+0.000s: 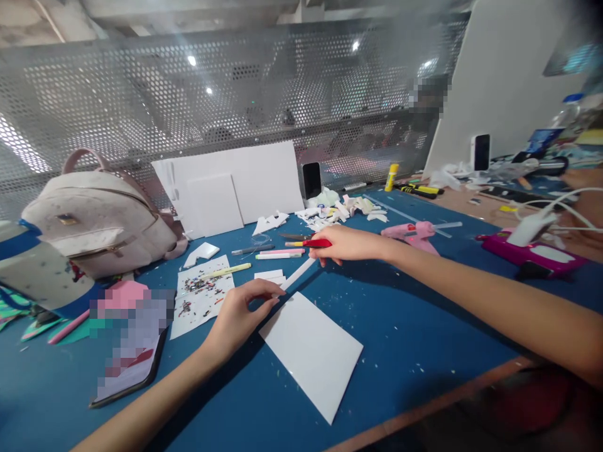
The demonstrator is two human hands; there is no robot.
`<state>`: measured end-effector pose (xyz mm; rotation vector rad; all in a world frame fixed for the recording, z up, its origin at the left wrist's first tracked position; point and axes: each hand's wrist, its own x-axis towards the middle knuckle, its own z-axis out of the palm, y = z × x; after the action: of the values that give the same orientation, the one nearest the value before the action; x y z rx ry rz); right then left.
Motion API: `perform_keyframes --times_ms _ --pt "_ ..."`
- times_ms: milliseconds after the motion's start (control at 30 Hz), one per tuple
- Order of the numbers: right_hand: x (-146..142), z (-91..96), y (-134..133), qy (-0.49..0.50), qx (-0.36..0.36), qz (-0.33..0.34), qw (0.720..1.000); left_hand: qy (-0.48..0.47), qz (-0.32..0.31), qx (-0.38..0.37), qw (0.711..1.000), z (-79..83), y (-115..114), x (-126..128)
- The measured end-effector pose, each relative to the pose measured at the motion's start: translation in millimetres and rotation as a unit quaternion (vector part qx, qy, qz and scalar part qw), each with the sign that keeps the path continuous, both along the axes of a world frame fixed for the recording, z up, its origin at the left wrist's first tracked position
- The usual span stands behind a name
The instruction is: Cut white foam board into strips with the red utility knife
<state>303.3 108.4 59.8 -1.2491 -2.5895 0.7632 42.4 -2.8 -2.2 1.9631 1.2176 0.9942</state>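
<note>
A narrow white strip (298,274) runs slantwise between my two hands. My left hand (245,307) pinches its lower end between thumb and fingers. Closed at the strip's upper end is my right hand (336,243), with red-handled scissors (318,243) in its fingers and their dark blade pointing left. Whether the right fingertips also grip the strip is hard to tell. Just below the strip, a white board piece (313,355) lies flat on the blue table. Small white pieces (269,276) and several pens (280,253) lie behind the left hand.
Scraps (325,216) are heaped at the back. A pink glue gun (414,232) and a magenta power strip (537,254) sit to the right. On the left are a phone (136,358), a paper with shavings (186,320) and a backpack (103,213). White boards (268,169) lean behind.
</note>
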Motion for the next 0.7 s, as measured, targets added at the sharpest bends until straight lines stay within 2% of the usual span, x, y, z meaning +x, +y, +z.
perform_keyframes --times_ms 67,133,233,300,400,567,667,700 --pt "6.9 1.3 -8.0 -0.021 0.103 -0.026 0.994 0.034 -0.016 0.027 0.999 4.4 3.7 4.6" --pt "11.7 7.8 -18.3 0.044 0.200 -0.023 0.979 0.048 -0.033 0.037 0.998 6.6 8.6 9.4" --pt "15.9 21.3 -34.8 0.256 0.230 0.031 0.938 0.054 -0.045 0.024 0.997 4.7 16.4 16.2" --pt "18.0 25.6 -43.7 0.322 0.256 0.050 0.910 0.061 -0.047 0.015 0.997 1.4 20.5 20.1" --pt "22.0 18.4 -50.6 0.325 0.259 0.064 0.907 0.078 -0.048 0.022 0.996 -3.1 24.0 25.1" --pt "33.2 -11.3 -52.0 0.315 0.250 0.105 0.910 0.132 -0.049 0.060 0.988 -3.9 24.0 29.5" --pt "43.7 -29.0 -53.1 0.249 0.250 0.152 0.923 0.161 -0.062 0.094 0.981 -2.3 20.0 26.6" --pt "47.7 -34.8 -53.6 0.236 0.268 0.167 0.919 0.169 -0.068 0.106 0.977 -2.2 18.3 24.8"
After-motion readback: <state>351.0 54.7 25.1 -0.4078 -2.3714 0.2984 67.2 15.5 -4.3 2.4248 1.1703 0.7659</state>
